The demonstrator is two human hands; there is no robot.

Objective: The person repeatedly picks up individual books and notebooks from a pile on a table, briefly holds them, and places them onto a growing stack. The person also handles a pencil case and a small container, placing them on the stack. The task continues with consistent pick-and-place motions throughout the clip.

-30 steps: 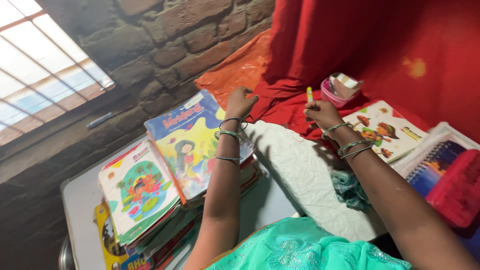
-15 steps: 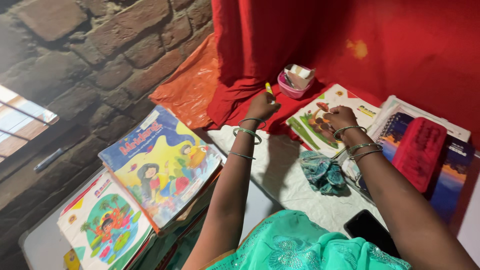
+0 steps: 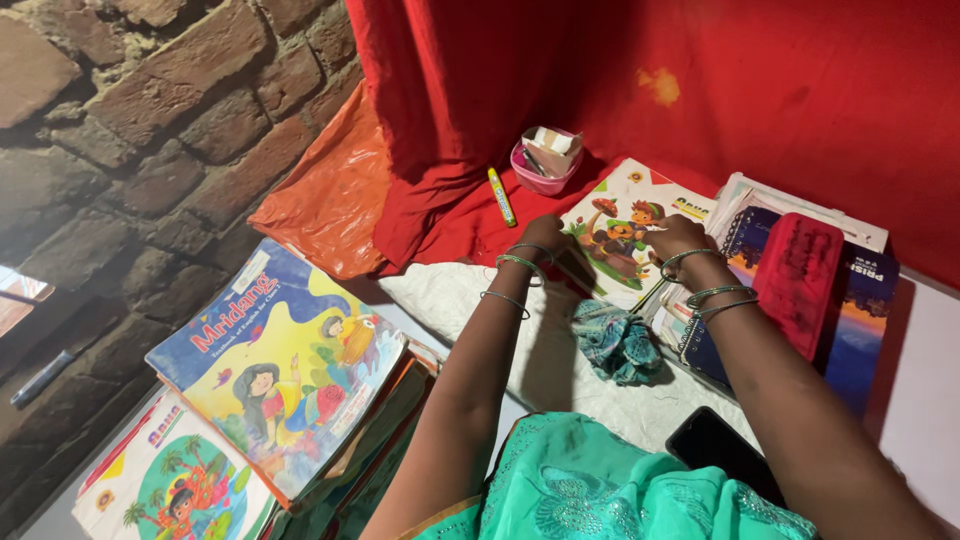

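Teal embroidered cloth [image 3: 640, 495] of the person's clothing fills the bottom edge, with a black flat phone [image 3: 722, 452] lying just beside it on the crumpled white sheet [image 3: 560, 345]. A bit further out, a bunched teal-patterned rag [image 3: 617, 342] sits on that sheet between the two forearms. Off to the left there's a stack of colourful children's picture books [image 3: 285, 365], well apart from the hands, so the only open strip is the white sheet in the middle.

Next out, both hands are on the white illustrated cartoon book [image 3: 625, 225]: left hand [image 3: 545, 235] pinches its near left edge, right hand [image 3: 678, 238] has fingers curled onto its right side, touching the cover. Can't tell how firmly the right one grips. That book lies on the red draped cloth [image 3: 460, 215], overlapping a blue spiral-bound notebook [image 3: 745, 240] with a red padded rectangular case [image 3: 797, 283] on top, so the right side is crowded.

Furthest back, a yellow marker pen [image 3: 500, 196] lies on the red cloth near a small pink bowl [image 3: 543, 170].

Half a second ago the left hand held that marker up; now it's set down and the hand has come over to the book
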